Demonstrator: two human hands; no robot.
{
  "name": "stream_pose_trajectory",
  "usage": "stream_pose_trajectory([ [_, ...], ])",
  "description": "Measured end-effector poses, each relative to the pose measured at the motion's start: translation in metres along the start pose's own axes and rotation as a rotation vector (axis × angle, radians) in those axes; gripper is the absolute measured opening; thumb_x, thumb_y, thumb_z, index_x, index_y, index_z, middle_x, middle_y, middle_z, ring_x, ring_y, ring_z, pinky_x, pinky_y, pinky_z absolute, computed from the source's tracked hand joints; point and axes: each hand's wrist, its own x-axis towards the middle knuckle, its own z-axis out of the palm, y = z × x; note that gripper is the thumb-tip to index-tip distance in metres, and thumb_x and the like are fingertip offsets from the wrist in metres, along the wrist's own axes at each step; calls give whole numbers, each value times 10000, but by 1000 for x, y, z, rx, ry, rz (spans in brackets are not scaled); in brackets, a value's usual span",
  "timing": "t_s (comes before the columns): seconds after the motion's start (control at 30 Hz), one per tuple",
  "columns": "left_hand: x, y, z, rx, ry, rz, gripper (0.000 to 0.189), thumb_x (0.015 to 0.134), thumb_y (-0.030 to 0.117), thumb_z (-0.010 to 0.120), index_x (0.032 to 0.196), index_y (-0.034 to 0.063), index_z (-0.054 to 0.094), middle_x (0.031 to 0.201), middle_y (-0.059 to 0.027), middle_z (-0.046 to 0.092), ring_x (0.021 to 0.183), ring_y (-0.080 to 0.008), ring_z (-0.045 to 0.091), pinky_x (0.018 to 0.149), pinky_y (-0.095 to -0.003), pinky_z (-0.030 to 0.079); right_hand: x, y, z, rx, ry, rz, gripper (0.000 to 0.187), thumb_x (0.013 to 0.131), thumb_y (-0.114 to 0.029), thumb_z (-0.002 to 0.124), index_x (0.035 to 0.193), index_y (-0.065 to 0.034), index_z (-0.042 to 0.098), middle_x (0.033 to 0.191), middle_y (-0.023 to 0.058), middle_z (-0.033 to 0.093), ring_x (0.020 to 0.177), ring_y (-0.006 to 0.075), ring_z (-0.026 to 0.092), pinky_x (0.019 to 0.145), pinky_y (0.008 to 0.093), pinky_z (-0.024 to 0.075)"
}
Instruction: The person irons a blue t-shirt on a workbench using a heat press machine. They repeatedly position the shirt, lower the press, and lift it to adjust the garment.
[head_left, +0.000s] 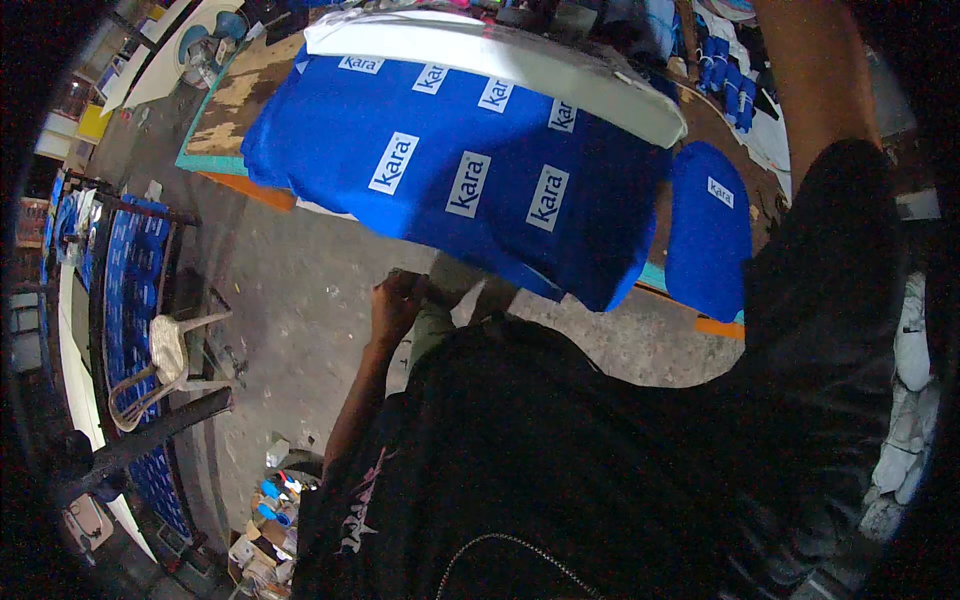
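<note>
My left hand (399, 296) hangs low beside my shorts (429, 330), its fingers curled; shadow hides whether anything is in it. My right hand is out of view; its raised forearm (821, 82) runs off the top right. Before me lies blue fabric (322, 142) with repeated white printed patches bearing writing. It is spread over the worktable and hangs over the near edge. Along its far side rests a long white roll or folded sheet (420, 41). A separate rounded blue cloth piece (709, 247) with one white patch lies to the right.
The worktable (240, 97) has a worn wooden top and a teal edge. A plastic chair (171, 352) stands at left by a frame with blue printed fabric (135, 262). Rolled blue bundles (727, 82) lie far right. A box of scraps (262, 551) sits lower left on the floor.
</note>
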Motion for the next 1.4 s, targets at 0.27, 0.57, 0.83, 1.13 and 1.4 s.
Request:
stream_pose_trajectory([
  [0.27,35,25,51,-268,-595,-425,497,985,503,647,989,18,754,776,-96,740,661,-190,698,673,-362,567,13,-91,14,33,-56,-226,313,1015,-278,540,1005,-6,695,914,166,729,831,326,712,803,457,551],
  [0.57,26,-66,83,184,-819,83,325,988,396,662,1063,90,739,842,-94,742,689,-214,693,686,-389,572,-5,-212,90,283,-93,-525,294,994,-260,555,936,-17,711,818,162,738,739,332,730,717,453,582],
  [0.83,9,-76,-2,-182,-56,-407,249,1021,223,632,1033,-7,729,877,-82,722,747,-139,619,688,-311,499,-130,-267,202,450,266,-285,515,951,-584,635,835,-86,698,678,141,687,602,288,701,581,413,543],
  [1.13,93,-45,-66,-106,709,-70,220,1019,161,640,1148,-15,671,1040,-103,696,941,-176,626,801,-312,502,-158,-283,254,451,-89,-185,533,972,-593,597,808,-90,660,601,122,651,526,314,674,489,456,521],
  [1.4,214,-8,-69,477,448,275,551,951,358,651,1360,1,562,1427,-310,514,1324,-515,457,1142,-547,366,-144,-285,243,515,-271,-76,496,952,-552,615,935,-71,736,777,182,735,734,384,733,692,544,570],
])
